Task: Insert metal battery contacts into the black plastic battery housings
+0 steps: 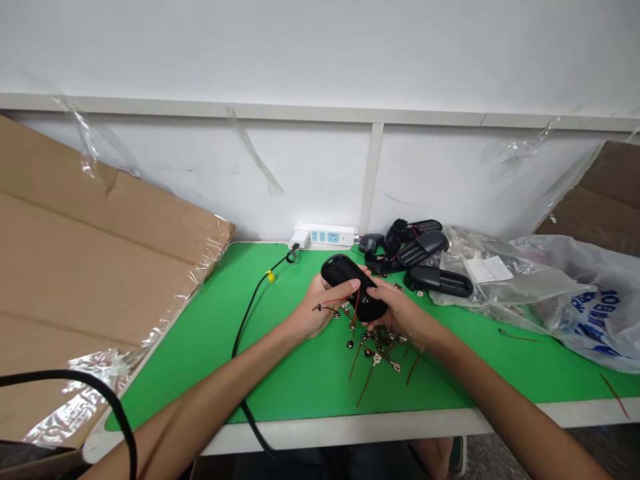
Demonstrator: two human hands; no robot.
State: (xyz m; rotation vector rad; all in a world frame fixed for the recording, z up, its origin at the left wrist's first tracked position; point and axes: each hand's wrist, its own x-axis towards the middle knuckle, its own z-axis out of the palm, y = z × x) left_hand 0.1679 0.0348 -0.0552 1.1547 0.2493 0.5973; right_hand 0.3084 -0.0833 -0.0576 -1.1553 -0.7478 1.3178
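Between both hands is a black oblong plastic housing (345, 272), tilted above the green mat. My left hand (320, 303) grips its left side, the thumb lying across the face beside a thin red wire. My right hand (397, 307) holds the lower right end, with its thumb pressed on the surface. A small dark connector (317, 307) on a wire dangles near my left thumb. Below the housing lies a heap of small metal contacts (384, 339) with red wires. What the fingers do behind the housing is hidden.
More black housings (425, 250) are piled at the back right, beside clear plastic bags (540, 287) and a white paper slip (489, 269). A white power strip (325, 235) stands against the wall. A black cable (250, 300) crosses the mat; cardboard (100, 267) leans at left.
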